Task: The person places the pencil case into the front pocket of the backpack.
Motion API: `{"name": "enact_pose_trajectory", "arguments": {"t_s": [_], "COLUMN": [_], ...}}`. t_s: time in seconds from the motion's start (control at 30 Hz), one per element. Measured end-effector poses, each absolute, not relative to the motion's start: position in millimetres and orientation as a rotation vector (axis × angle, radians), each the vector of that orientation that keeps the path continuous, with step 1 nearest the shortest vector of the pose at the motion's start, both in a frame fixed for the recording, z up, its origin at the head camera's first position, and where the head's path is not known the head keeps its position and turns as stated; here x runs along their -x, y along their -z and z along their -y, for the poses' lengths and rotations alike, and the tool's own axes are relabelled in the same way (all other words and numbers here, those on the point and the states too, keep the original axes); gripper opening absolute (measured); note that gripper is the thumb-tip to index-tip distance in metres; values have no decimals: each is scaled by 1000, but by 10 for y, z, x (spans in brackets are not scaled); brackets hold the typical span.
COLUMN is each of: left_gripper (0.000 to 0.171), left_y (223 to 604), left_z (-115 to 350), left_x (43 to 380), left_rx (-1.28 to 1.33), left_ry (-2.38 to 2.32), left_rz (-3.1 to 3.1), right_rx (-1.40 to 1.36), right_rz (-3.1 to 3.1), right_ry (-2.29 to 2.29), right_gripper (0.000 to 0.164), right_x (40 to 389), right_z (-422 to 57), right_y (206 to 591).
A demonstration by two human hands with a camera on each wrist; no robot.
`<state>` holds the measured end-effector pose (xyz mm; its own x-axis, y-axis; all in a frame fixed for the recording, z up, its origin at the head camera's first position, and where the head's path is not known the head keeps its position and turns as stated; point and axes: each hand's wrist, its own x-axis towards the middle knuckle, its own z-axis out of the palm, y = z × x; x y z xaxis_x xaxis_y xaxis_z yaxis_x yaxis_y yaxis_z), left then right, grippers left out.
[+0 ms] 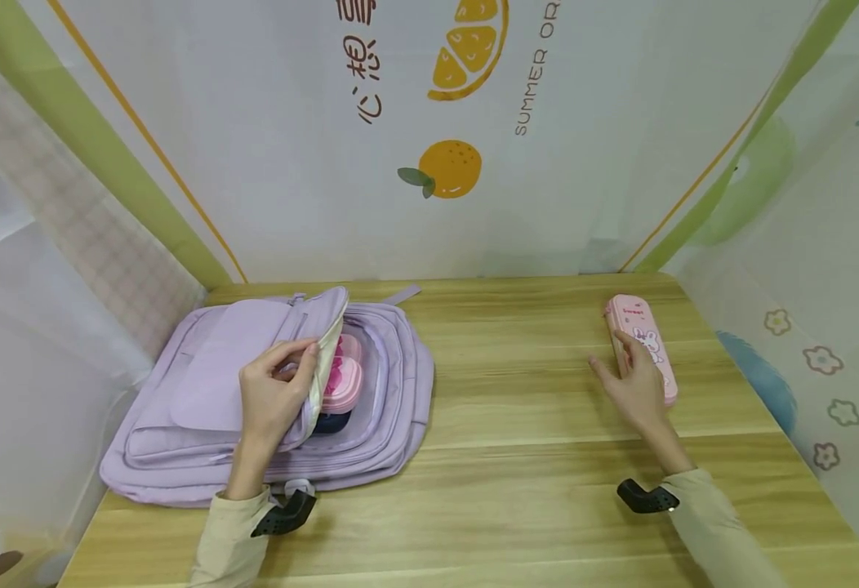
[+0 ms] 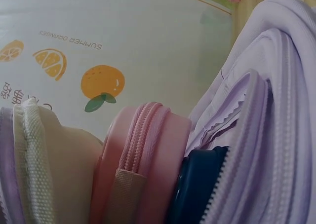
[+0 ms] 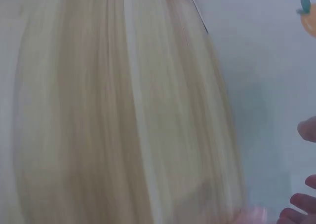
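Note:
A lavender backpack [image 1: 209, 359] lies on the left of the table, its front pocket unzipped. My left hand [image 1: 271, 392] pinches the edge of the pocket flap [image 1: 330, 343] and holds it lifted. Inside the pocket are a pink zippered case [image 2: 168, 165] and a dark blue object [image 2: 200, 174], both partly hidden. On the right, a pink pencil case [image 1: 638, 327] with a white bunny print lies lengthwise. My right hand [image 1: 638, 388] overlaps its left side in the head view, fingers and thumb spread apart. In the right wrist view, the fingertips [image 3: 303, 203] show at the right edge.
The wooden table [image 1: 503, 457] ends at a white curtain [image 1: 547, 212] printed with oranges at the back. More printed fabric [image 1: 841, 327] hangs along the right side, and another curtain [image 1: 33, 343] hangs beside the backpack on the left.

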<state>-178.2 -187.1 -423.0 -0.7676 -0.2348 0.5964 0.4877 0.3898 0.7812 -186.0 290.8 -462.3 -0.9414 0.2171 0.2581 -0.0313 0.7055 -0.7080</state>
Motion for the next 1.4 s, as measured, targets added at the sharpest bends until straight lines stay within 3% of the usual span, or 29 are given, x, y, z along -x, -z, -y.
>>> {"name": "enact_pose_trajectory", "arguments": {"t_s": [0.4,0.83,1.4], "left_gripper": [10,10,10], "left_y": [4223,4214,4244], "left_z": [1887,1855,1835], "left_x": [1777,1787,1770], "left_rx": [219,245,239], "left_ry": [1444,1416,1357], "left_rz": [1991,2020,2033], "right_rx": [499,626,664], "right_rz": [2610,2612,2398], "right_ry": [-1117,-1057,-1073], "right_gripper": [82,93,80], "right_x": [1703,1608,1590], "right_z": [-3269,-3356,-3306], "right_y": [4677,4914,4952]}}
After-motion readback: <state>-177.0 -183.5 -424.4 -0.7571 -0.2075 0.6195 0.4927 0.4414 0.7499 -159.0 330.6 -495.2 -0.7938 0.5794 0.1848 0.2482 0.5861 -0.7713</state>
